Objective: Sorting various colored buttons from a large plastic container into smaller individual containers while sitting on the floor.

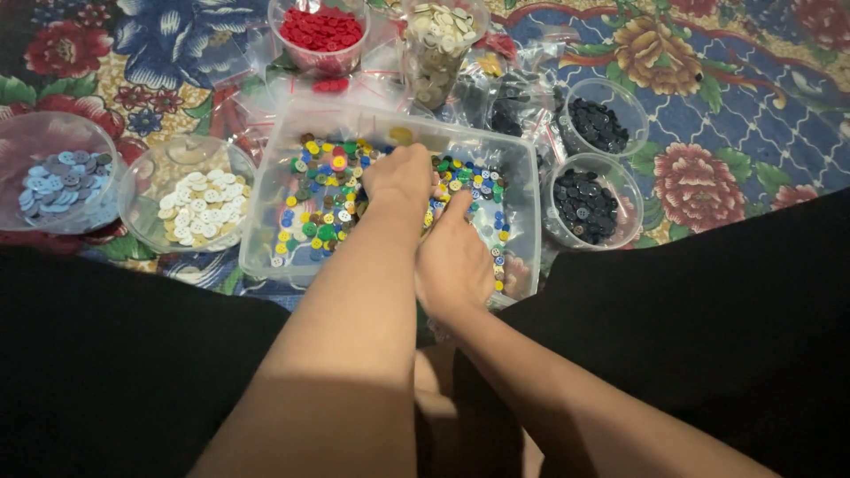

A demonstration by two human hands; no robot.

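A clear rectangular plastic tub (522, 190) on the floor in front of me holds a heap of small mixed-colour buttons (323, 204). My left hand (401, 175) reaches into the middle of the tub, knuckles up, its fingertips buried among the buttons and hidden. My right hand (453, 257) lies just nearer to me at the tub's front right, with its forefinger stretched onto the buttons beside the left hand. Whether either hand pinches a button cannot be seen.
Round clear bowls ring the tub: blue-grey buttons (60, 181) and white buttons (199, 208) on the left, red buttons (320, 31) and cream buttons (436, 35) behind, two bowls of black buttons (595, 124) (584, 204) on the right. Plastic bags (518, 88) lie on the floral cloth (735, 106). My dark-clad knees flank the tub.
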